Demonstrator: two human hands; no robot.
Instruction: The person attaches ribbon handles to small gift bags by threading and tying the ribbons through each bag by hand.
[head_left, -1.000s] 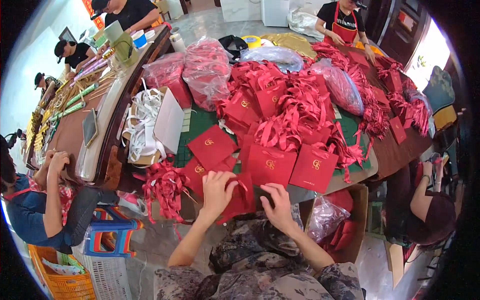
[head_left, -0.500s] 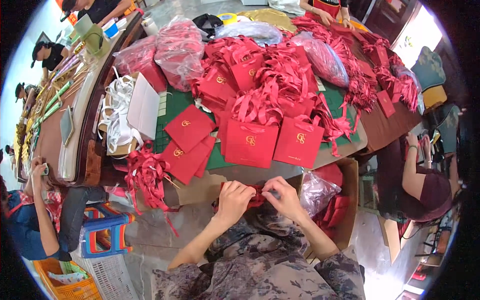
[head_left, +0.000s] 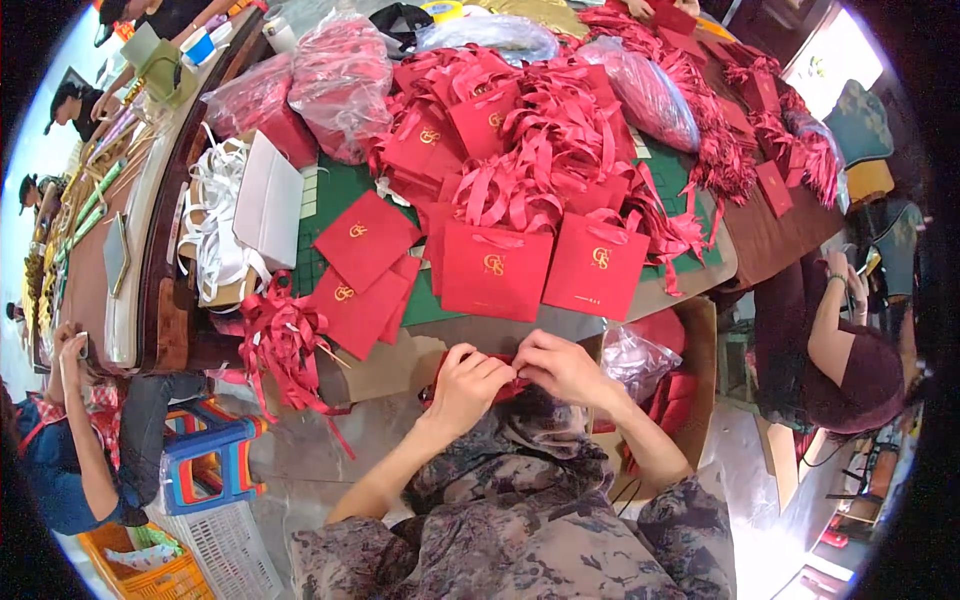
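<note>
The left hand (head_left: 470,388) of the person is in front of the near edge of the green cutting mat (head_left: 425,306), which lies on the table. Its fingers are bent and they grasp a small red paper piece (head_left: 508,391) (I cannot tell its whole shape, because the hands cover most of it). The right hand (head_left: 565,368) is also in front of the mat, just beside the left one, and its fingertips pinch the same piece, near the left fingertips. So the red piece is between the two hands, nearer to the person than the mat.

At the near edge of the mat, flat square red paper bags with gold marks (head_left: 495,285) lie facing up. On the middle of the mat there is a large heap of red bags with shiny ribbon handles (head_left: 560,130). At the left side of the mat stands a white cardboard box (head_left: 270,200), with flat white ribbons (head_left: 215,215) in it. Before the mat's near left corner, a loose bundle of red ribbons (head_left: 280,335) hangs down. Lower than the mat's near right part, an open brown cardboard box (head_left: 705,370) contains crumpled clear plastic (head_left: 640,365) and red things.
</note>
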